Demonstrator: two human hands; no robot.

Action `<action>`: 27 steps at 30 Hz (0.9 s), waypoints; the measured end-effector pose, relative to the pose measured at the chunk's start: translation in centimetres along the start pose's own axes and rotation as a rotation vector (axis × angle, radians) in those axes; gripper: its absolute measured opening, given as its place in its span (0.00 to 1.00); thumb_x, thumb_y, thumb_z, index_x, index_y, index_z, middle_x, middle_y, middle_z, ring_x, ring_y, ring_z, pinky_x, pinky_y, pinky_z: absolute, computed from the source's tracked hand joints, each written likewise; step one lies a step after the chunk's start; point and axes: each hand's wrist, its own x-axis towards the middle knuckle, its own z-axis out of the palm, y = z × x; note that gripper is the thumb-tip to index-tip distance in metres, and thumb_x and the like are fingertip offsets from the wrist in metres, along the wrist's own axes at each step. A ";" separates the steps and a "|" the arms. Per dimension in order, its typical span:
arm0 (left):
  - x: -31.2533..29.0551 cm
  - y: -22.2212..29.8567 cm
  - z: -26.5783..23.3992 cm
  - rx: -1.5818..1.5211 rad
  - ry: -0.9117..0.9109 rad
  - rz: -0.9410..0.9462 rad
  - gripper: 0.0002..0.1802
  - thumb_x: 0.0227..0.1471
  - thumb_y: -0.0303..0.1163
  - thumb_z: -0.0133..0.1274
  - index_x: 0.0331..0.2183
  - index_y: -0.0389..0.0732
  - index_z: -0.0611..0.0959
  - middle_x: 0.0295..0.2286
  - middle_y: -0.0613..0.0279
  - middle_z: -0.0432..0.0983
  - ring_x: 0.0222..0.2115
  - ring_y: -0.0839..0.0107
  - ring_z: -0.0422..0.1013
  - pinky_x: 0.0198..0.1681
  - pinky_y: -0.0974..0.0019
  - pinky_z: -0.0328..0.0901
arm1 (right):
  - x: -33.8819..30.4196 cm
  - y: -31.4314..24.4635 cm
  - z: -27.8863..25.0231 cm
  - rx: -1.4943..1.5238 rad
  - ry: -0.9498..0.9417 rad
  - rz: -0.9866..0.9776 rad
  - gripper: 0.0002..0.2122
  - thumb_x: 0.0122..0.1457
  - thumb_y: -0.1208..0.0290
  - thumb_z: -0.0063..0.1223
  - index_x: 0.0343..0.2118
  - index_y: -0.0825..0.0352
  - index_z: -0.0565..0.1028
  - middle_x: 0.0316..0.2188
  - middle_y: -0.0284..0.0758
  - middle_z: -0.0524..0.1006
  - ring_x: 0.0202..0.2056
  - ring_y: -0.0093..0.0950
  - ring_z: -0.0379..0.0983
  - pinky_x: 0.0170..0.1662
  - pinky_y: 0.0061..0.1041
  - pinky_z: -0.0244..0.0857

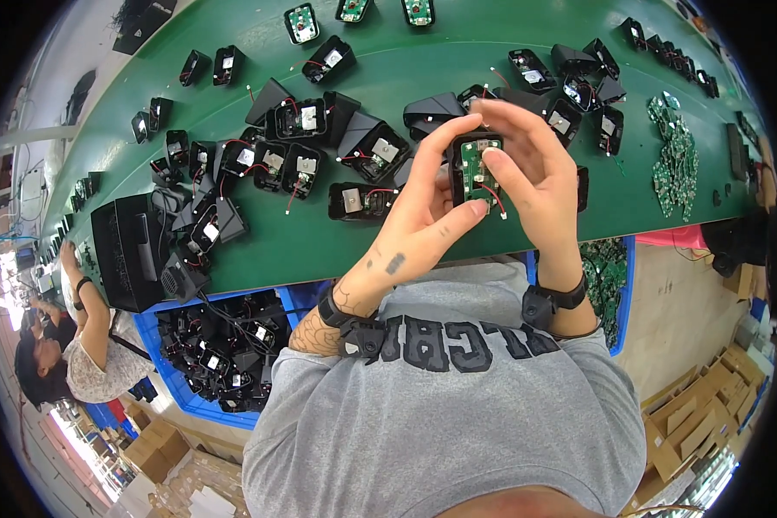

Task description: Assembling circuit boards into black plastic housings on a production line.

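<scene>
Over the near edge of the table, both my hands are wrapped round a small black plastic housing with a green circuit board (470,164) in its open face. My left hand (423,198) grips the housing from the left, its thumb at the board's lower end. From the right, my right hand (537,177) closes round the other side, with its thumb pressed on the upper part of the board. A short red wire with a white connector (503,215) hangs out at the lower right. My fingers hide the housing's sides.
Open black housings (302,164) with red wires crowd the green table (293,250). Loose circuit boards (673,160) are heaped at the right. A large black box (121,250) stands left. Blue crates (160,345) sit below the edge. A co-worker (95,371) is at far left.
</scene>
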 end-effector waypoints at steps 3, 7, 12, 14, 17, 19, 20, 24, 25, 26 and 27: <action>0.0 0.3 0.9 0.038 0.059 0.021 0.43 0.50 0.20 0.48 0.63 0.45 0.48 0.54 0.59 0.58 0.49 0.69 0.64 0.49 0.68 0.63 | -0.7 -0.9 -0.5 0.114 -0.187 0.178 0.21 0.53 0.78 0.58 0.52 0.72 0.69 0.47 0.36 0.73 0.46 0.25 0.71 0.49 0.23 0.66; 0.2 -0.2 -0.2 0.331 -0.056 0.117 0.44 0.52 0.19 0.46 0.64 0.44 0.45 0.59 0.60 0.51 0.52 0.72 0.59 0.47 0.71 0.63 | -0.6 -0.8 -0.6 0.224 -0.144 0.213 0.20 0.52 0.79 0.59 0.50 0.71 0.71 0.41 0.34 0.75 0.41 0.21 0.72 0.44 0.20 0.68; 0.4 0.1 0.6 0.508 -0.070 0.175 0.43 0.54 0.17 0.44 0.65 0.44 0.43 0.59 0.60 0.50 0.49 0.75 0.59 0.44 0.73 0.64 | -0.9 1.0 0.0 0.450 -0.032 0.192 0.19 0.52 0.79 0.60 0.48 0.70 0.72 0.38 0.32 0.76 0.38 0.19 0.72 0.42 0.19 0.68; 0.3 0.5 0.5 0.385 -0.080 0.033 0.42 0.55 0.18 0.43 0.65 0.45 0.42 0.57 0.60 0.53 0.36 0.78 0.65 0.36 0.74 0.65 | -0.8 0.7 -0.2 0.430 -0.034 0.216 0.18 0.52 0.78 0.60 0.48 0.71 0.72 0.37 0.32 0.75 0.38 0.20 0.72 0.41 0.19 0.69; 0.0 0.3 0.6 0.192 -0.060 -0.024 0.41 0.56 0.18 0.42 0.65 0.46 0.43 0.52 0.61 0.59 0.28 0.80 0.63 0.30 0.75 0.64 | -0.6 0.3 -0.4 0.429 -0.081 0.297 0.18 0.52 0.80 0.59 0.47 0.71 0.72 0.37 0.34 0.75 0.38 0.21 0.73 0.40 0.20 0.70; 0.1 0.2 0.9 0.210 -0.052 -0.029 0.39 0.56 0.18 0.41 0.64 0.46 0.46 0.50 0.60 0.61 0.28 0.79 0.63 0.29 0.75 0.64 | -0.9 0.2 0.0 0.345 -0.046 0.197 0.18 0.52 0.81 0.58 0.47 0.71 0.72 0.38 0.35 0.76 0.38 0.22 0.73 0.40 0.20 0.70; 0.2 0.1 0.9 0.230 -0.040 -0.033 0.37 0.56 0.18 0.41 0.63 0.45 0.48 0.47 0.60 0.63 0.28 0.78 0.64 0.28 0.74 0.64 | -1.0 0.1 0.1 0.263 -0.015 0.098 0.18 0.52 0.82 0.58 0.47 0.72 0.71 0.39 0.36 0.76 0.39 0.22 0.74 0.40 0.21 0.71; -0.1 -1.0 -0.1 0.225 -0.097 0.140 0.31 0.56 0.20 0.42 0.58 0.46 0.54 0.45 0.54 0.65 0.30 0.74 0.68 0.29 0.71 0.68 | -0.7 -1.2 -0.2 0.191 -0.148 0.135 0.19 0.50 0.82 0.56 0.48 0.73 0.71 0.46 0.44 0.75 0.46 0.28 0.72 0.47 0.25 0.69; 0.0 -0.7 0.3 0.230 -0.104 0.145 0.31 0.56 0.20 0.42 0.58 0.46 0.54 0.45 0.54 0.65 0.30 0.74 0.68 0.29 0.71 0.68 | -0.5 -1.3 -0.4 0.191 -0.145 0.127 0.19 0.50 0.82 0.56 0.48 0.73 0.71 0.46 0.44 0.75 0.46 0.28 0.72 0.47 0.25 0.69; 0.3 -0.5 0.9 0.058 -0.058 0.091 0.31 0.56 0.19 0.43 0.58 0.47 0.52 0.41 0.52 0.67 0.29 0.71 0.71 0.31 0.69 0.69 | -0.4 -1.5 -0.9 0.134 -0.122 0.087 0.21 0.50 0.81 0.57 0.49 0.71 0.71 0.44 0.42 0.76 0.45 0.28 0.73 0.46 0.25 0.69; 0.5 -0.1 1.0 -0.108 -0.010 0.040 0.32 0.57 0.19 0.44 0.58 0.49 0.50 0.38 0.51 0.70 0.29 0.69 0.73 0.32 0.67 0.71 | -0.1 -1.5 -1.5 0.081 -0.104 0.043 0.22 0.49 0.81 0.58 0.50 0.70 0.71 0.43 0.39 0.76 0.45 0.27 0.73 0.44 0.25 0.70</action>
